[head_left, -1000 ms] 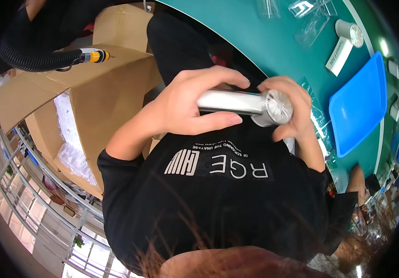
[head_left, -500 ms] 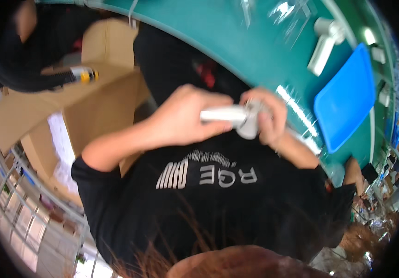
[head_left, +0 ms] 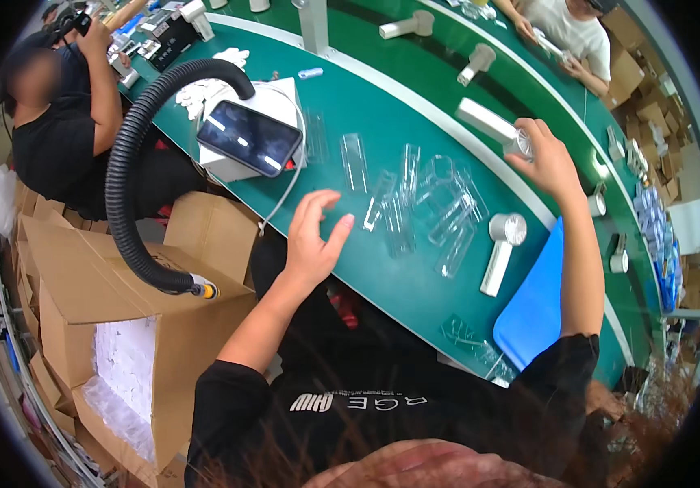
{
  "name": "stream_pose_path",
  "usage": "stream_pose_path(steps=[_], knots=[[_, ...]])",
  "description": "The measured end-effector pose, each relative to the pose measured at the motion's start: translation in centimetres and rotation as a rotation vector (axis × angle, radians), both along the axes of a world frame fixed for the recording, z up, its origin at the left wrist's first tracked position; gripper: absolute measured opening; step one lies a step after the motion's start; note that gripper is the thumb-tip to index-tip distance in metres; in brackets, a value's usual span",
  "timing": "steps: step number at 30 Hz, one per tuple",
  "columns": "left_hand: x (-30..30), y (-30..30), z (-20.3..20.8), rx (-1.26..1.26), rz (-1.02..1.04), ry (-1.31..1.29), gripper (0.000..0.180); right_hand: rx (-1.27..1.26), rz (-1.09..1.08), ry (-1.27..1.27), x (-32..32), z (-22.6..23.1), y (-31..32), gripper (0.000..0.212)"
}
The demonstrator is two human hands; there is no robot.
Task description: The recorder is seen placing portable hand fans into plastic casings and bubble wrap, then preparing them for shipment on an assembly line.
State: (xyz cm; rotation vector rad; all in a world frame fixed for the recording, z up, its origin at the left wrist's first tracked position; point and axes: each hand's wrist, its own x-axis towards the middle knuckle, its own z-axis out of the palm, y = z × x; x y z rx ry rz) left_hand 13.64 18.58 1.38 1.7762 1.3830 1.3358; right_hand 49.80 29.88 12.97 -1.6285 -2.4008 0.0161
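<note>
My right hand (head_left: 547,163) is stretched out over the green belt, its fingers closed around the round grille head of a white handheld fan (head_left: 486,120). The handle points away to the left; whether it touches the belt I cannot tell. My left hand (head_left: 313,240) hovers at the table's near edge, fingers apart and holding nothing. Just beyond it lie several clear plastic sleeves (head_left: 399,228), loosely heaped. A second white handheld fan (head_left: 496,264) lies on the green table between these sleeves and a blue tray (head_left: 533,297).
A black flexible hose (head_left: 118,163) arches over an open cardboard box (head_left: 130,305) at my left. A phone (head_left: 250,137) lies on a white box. More fans (head_left: 476,63) sit along the belt. One co-worker (head_left: 57,138) sits at left, another (head_left: 565,41) across.
Both hands held a white fan close to my chest. Now my left hand is off it and empty, while my right hand has reached out to the belt with a fan.
</note>
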Motion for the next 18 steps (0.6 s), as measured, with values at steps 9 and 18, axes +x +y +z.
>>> stream_pose_path(steps=[9,18], knots=[[0.3,1.5,-2.8,-0.065,0.027,0.234,0.034,-0.373,-0.222,-0.354,0.4,-5.1,17.4,0.08],[0.7,1.3,-2.7,-0.058,0.008,0.294,0.029,-0.034,-0.305,-0.349,-12.0,-10.8,36.8,0.073]])
